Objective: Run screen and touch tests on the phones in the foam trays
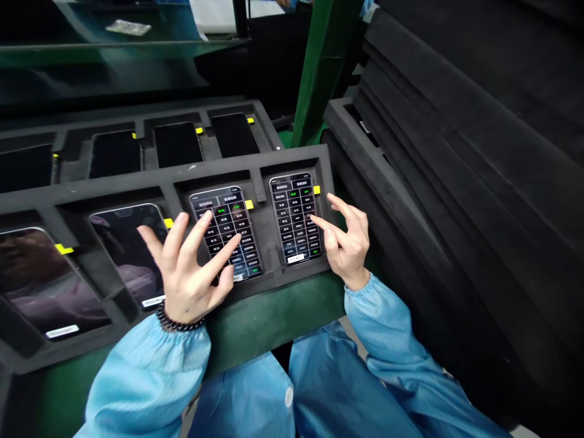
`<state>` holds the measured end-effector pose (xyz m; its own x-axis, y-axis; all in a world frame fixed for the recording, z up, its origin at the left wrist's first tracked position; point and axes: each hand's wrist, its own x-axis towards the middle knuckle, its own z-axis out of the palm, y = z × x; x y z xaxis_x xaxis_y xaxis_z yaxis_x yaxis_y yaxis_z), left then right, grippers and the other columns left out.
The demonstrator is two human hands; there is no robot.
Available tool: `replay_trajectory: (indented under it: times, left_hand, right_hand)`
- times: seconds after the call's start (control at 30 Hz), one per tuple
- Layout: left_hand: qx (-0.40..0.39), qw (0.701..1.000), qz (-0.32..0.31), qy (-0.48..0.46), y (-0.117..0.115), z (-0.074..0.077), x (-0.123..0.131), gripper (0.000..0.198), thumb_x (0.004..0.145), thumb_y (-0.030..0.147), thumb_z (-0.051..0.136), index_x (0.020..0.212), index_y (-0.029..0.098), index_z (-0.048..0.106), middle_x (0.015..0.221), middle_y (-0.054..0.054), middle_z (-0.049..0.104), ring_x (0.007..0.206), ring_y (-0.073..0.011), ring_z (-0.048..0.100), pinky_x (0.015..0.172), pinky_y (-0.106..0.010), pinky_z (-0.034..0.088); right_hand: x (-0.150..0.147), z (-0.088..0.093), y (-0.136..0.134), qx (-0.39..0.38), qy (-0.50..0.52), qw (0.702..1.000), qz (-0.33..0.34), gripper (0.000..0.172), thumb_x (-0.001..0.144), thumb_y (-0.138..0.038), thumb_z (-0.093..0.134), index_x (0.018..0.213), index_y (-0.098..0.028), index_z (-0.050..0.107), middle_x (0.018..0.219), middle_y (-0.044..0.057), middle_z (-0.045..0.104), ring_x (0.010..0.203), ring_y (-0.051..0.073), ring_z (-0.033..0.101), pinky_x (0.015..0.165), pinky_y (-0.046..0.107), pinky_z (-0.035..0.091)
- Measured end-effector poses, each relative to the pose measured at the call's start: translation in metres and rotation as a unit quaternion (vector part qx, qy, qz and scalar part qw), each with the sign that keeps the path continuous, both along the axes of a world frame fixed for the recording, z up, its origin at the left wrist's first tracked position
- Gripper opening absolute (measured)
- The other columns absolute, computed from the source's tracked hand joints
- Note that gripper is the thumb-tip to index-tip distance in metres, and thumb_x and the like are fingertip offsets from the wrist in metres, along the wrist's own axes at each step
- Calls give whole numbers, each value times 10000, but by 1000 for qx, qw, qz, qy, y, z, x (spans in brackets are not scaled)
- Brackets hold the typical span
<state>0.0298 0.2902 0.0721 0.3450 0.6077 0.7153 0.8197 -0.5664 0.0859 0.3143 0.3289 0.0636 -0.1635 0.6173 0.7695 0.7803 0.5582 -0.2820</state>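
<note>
Two bare hands work over the near tray point(219, 169), gripping nothing. The left hand point(191, 274) spreads its fingers wide above the left lit phone point(219, 228), index fingertip over the grid on its screen. The right hand point(349, 243) points its index finger at the right lit phone point(292, 228), the other fingers partly curled. Whether either fingertip actually presses the glass cannot be told.

Both lit phones lie in neighbouring recesses at the tray's right end, screens up. The grid cells look small and crowded, so a finger landing slightly off could select the wrong one. With both hands pointing at separate screens, divided attention could let a mistaken tap pass unnoticed. The left thumb hangs low over its phone, and a careless dip might brush another cell.

The left little finger reaches out over the dark phone point(130, 243) and could touch it by accident. Yellow tabs point(316, 190) jut from the phones' right edges; the right hand, close to one, might snag it when drawing back.
</note>
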Motion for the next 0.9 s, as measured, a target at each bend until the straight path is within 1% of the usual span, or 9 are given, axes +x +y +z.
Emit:
replay_trajectory:
  times: [0.1,0.17,0.3,0.5,0.63,0.7,0.77,0.83,0.9]
  left_hand:
    - [-39,999,12,8,1,0,1,583,880,302,562,1457,345,497,1674,4,184,1548,-329,174,1249,-657,-19]
    - [-54,998,17,6,1,0,1,574,910,351,522,1481,356,460,1683,25,142,1555,-314,151,1259,-628,-33]
    - [-30,1000,-2,0,1,0,-1,558,924,344,489,1481,341,463,1672,6,197,1547,-295,188,1265,-604,-18]
    - [-10,1000,-16,5,0,-2,-3,538,904,302,511,1440,348,518,1650,-16,269,1523,-322,250,1237,-673,26]
    - [3,1000,-24,9,-1,-2,-3,527,904,295,516,1430,332,533,1643,-33,289,1516,-323,265,1236,-673,35]
    - [-2,1000,-21,14,-1,-1,-2,518,919,303,508,1435,348,521,1648,-19,278,1525,-303,248,1242,-661,26]
    - [-22,999,-13,19,0,-1,-2,494,939,326,502,1431,365,519,1663,1,236,1546,-287,194,1246,-649,0]
    - [-48,998,-5,28,0,0,-1,481,947,344,509,1427,365,526,1677,9,185,1560,-294,138,1246,-641,-32]
    - [-61,998,4,27,0,0,0,497,948,353,503,1445,359,509,1683,7,158,1559,-312,136,1250,-632,-36]
  right_hand:
    - [0,-2,1,-3,2,1000,1,335,964,-176,473,1071,-254,780,1348,63,635,1117,250,615,959,451,511]
    - [0,-3,2,-3,2,1000,3,339,961,-173,475,1080,-268,777,1363,52,626,1125,250,613,966,451,506]
    - [0,-3,2,3,0,1000,-1,344,964,-187,468,1088,-280,775,1355,45,630,1108,245,617,958,448,507]
    - [0,-1,0,17,-1,1000,3,360,964,-184,449,1101,-256,774,1341,62,634,1083,239,619,942,433,511]
    - [0,-1,0,-4,-9,1000,-16,368,975,-216,435,1105,-276,774,1360,48,624,1086,236,617,956,438,514]
    - [0,-1,1,-19,-18,1000,-16,359,977,-215,444,1100,-282,775,1359,45,627,1090,232,617,962,436,509]
    - [-1,-1,2,-24,-17,1000,-8,347,974,-198,460,1094,-278,775,1348,50,632,1091,229,615,962,430,504]
    - [-1,0,2,-22,-8,1000,-1,344,973,-192,461,1096,-269,773,1341,55,634,1082,229,616,958,429,503]
    - [-1,0,1,-24,-4,1000,-5,353,980,-217,442,1108,-268,768,1335,56,636,1069,233,621,957,438,504]
